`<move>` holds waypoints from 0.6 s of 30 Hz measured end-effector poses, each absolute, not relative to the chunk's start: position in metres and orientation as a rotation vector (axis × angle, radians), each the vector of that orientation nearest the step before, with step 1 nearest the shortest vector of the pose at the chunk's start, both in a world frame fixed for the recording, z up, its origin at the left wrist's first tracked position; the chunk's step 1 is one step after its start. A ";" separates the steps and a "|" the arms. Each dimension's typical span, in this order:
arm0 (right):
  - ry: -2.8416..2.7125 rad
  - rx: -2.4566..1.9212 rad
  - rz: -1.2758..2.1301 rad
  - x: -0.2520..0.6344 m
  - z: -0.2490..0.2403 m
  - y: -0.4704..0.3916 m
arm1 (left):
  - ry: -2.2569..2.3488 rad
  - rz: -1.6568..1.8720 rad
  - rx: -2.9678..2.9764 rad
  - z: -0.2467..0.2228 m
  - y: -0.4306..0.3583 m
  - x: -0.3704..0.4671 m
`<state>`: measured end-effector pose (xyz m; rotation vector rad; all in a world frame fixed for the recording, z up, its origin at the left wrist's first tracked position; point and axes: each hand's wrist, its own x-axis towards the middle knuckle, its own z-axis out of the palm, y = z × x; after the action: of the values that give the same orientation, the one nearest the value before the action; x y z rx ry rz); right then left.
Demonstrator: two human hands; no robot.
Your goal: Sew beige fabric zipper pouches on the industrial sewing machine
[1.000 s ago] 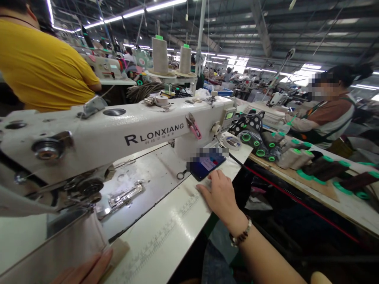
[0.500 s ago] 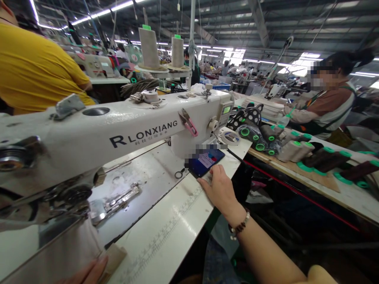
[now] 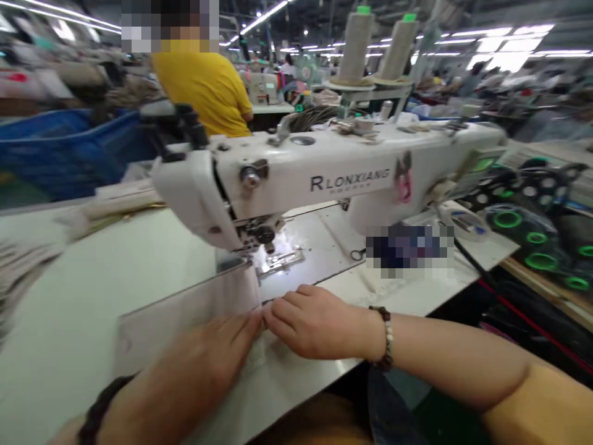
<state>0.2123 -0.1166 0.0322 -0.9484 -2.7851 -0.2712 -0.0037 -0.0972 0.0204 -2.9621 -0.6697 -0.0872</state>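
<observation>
A pale fabric piece (image 3: 189, 306) lies on the machine bed, its far end under the needle area of the white sewing machine (image 3: 296, 179). My left hand (image 3: 204, 352), blurred by motion, rests over the fabric's near side, fingertips closed at its right edge. Against those fingertips, my right hand (image 3: 310, 321) has its fingers curled, pinching the same edge; the pinched bit is mostly hidden. Just beyond both hands are the needle plate and a metal guide (image 3: 282, 261), lit by the machine lamp.
On the table's right side sit a phone (image 3: 407, 244), mostly pixelated, and scissors with a dark loop handle (image 3: 357, 254). Pink thread snips (image 3: 404, 179) hang on the machine arm. Blue crates (image 3: 69, 151) stand at left; thread cones (image 3: 356, 46) rise behind. A person in yellow (image 3: 204, 93) is beyond.
My right hand has left the phone and come over to the fabric, meeting my left hand. The view has swung left, bringing the machine head and blue crates into sight.
</observation>
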 end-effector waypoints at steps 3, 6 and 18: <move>-2.851 -0.709 -0.344 0.207 0.030 -0.102 | -0.625 -0.163 -2.914 0.030 -0.100 0.003; -2.835 -0.601 -0.418 0.206 0.030 -0.095 | -0.652 -0.267 -2.883 0.032 -0.102 0.004; -2.799 -0.459 -0.428 0.208 0.034 -0.088 | -0.667 -0.361 -2.760 0.034 -0.106 0.006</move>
<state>0.2080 -0.0884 0.0344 -0.4587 -2.7987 -0.4282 0.0056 -0.1055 0.0341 -2.7597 -0.6674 -0.3611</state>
